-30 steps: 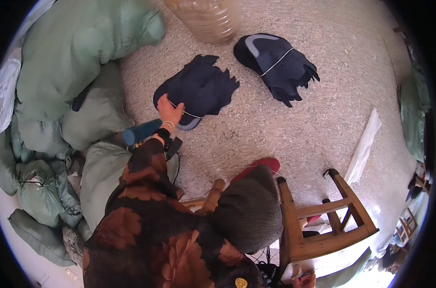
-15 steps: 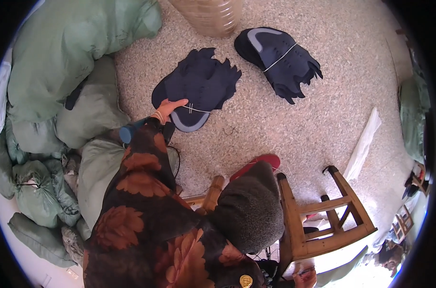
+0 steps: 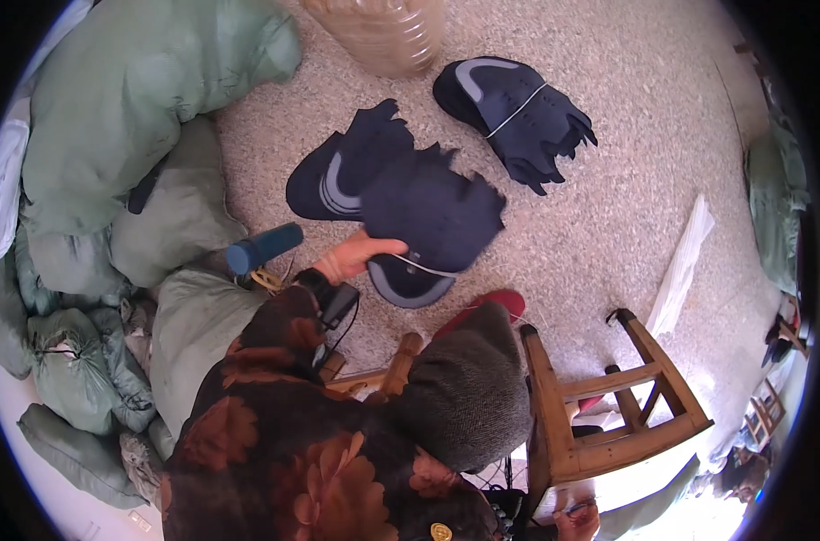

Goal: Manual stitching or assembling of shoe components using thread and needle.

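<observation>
My left hand (image 3: 360, 254) grips the near edge of a bundle of dark navy fabric pieces (image 3: 433, 207), which look like shoe uppers, with its thumb on top by a pale cord. The bundle has a grey curved trim and jagged far edges. Beneath and beyond it lies another stack of navy pieces (image 3: 324, 185) with the same grey curves. My right hand (image 3: 579, 520) is at the lower edge beside a wooden stool, its fingers curled around a small dark thing too unclear to name.
A cord-tied navy bundle (image 3: 518, 113) lies farther right on the speckled floor, near a brown taped package (image 3: 387, 36). Green sacks (image 3: 157, 108) crowd the left. A blue cylinder (image 3: 266, 248) rests near my left wrist. A wooden stool (image 3: 617, 397) and a white strip (image 3: 685, 266) are at right.
My left hand has drawn the held bundle toward me and to the right, uncovering the stack beneath. The blue cylinder shows more fully. My right hand stays at the lower edge.
</observation>
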Demonstrator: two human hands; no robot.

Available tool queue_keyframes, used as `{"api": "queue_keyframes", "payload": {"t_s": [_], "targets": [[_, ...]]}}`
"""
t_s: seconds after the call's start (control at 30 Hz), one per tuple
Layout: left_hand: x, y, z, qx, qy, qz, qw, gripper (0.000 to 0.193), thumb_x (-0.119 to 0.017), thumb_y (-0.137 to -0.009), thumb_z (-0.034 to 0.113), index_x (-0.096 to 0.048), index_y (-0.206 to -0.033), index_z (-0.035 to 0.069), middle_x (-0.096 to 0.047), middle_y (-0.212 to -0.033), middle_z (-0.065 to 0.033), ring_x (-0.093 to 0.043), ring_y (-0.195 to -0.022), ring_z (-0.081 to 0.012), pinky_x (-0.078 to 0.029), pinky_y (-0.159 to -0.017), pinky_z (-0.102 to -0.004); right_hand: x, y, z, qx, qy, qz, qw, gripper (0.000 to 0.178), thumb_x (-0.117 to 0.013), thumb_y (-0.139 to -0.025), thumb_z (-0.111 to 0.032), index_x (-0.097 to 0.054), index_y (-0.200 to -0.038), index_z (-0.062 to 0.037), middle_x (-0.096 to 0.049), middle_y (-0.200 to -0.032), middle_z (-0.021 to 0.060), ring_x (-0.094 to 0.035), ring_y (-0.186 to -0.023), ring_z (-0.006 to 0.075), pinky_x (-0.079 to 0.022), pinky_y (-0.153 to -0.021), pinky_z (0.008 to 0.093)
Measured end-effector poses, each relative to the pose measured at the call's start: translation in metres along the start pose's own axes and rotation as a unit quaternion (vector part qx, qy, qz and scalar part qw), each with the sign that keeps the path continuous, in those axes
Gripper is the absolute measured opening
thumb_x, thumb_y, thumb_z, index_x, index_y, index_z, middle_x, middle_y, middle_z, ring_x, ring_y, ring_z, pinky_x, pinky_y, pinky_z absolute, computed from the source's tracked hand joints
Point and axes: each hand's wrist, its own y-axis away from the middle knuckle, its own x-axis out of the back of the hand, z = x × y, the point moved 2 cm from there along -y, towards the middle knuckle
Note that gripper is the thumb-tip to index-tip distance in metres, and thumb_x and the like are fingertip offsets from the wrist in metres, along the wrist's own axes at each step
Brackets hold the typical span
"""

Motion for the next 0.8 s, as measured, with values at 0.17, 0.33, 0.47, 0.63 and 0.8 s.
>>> {"api": "queue_keyframes", "payload": {"t_s": [0.17,0.33,0.47,0.63,0.8], "targets": [[-0.027,-0.061,-0.040,0.004,-0.191,-0.048,0.980,0.064,-0.084,-0.075,0.015,-0.058,-0.132,0.001,-0.066,-0.118,-0.0076,-0.062,-0.107,-0.0178,-0.049,-0.096,-0.0312,-0.004,0.002,-0.008,-0.010,-0.007,-0.005,1.000,0.028,-0.082,-0.073,-0.013,-0.064,-0.092,-0.0017,-0.055,-0.075,0.0015,-0.050,-0.071,0.0162,-0.046,-0.065,0.0323],[-0.009,-0.107,-0.066,-0.029,-0.223,0.102,0.969,0.051,-0.084,-0.077,0.016,-0.061,-0.121,0.003,-0.068,-0.110,-0.0081,-0.063,-0.102,-0.0161,-0.051,-0.093,-0.0313,-0.005,0.000,-0.001,-0.003,0.025,-0.003,1.000,0.025,-0.079,-0.076,-0.011,-0.065,-0.094,-0.0027,-0.056,-0.076,0.0023,-0.051,-0.072,0.0158,-0.047,-0.067,0.0327],[0.069,-0.100,-0.033,-0.215,-0.365,0.382,0.821,0.044,-0.084,-0.075,0.028,-0.061,-0.104,0.004,-0.063,-0.103,-0.0101,-0.060,-0.098,-0.0226,-0.049,-0.090,-0.0368,-0.003,-0.003,0.000,-0.005,0.031,-0.011,0.999,0.026,-0.079,-0.077,-0.012,-0.065,-0.097,-0.0033,-0.056,-0.075,0.0018,-0.051,-0.072,0.0149,-0.047,-0.067,0.0319],[0.140,-0.071,0.017,-0.089,-0.567,0.524,0.629,0.081,-0.087,-0.070,0.031,-0.045,-0.133,0.003,-0.045,-0.140,-0.0219,-0.048,-0.127,-0.0363,-0.043,-0.105,-0.0454,0.001,-0.002,0.014,-0.012,0.090,-0.019,0.996,0.034,-0.081,-0.075,-0.014,-0.065,-0.104,-0.0047,-0.056,-0.074,0.0003,-0.051,-0.070,0.0129,-0.047,-0.067,0.0300],[0.168,-0.072,0.031,0.048,-0.483,0.461,0.743,0.115,-0.091,-0.063,0.035,-0.025,-0.150,0.000,-0.032,-0.153,-0.0236,-0.036,-0.140,-0.0401,-0.037,-0.114,-0.0404,0.008,-0.007,0.023,-0.008,0.151,-0.027,0.988,0.042,-0.083,-0.074,-0.016,-0.065,-0.111,-0.0060,-0.056,-0.072,-0.0013,-0.051,-0.069,0.0108,-0.048,-0.066,0.0281]]}}
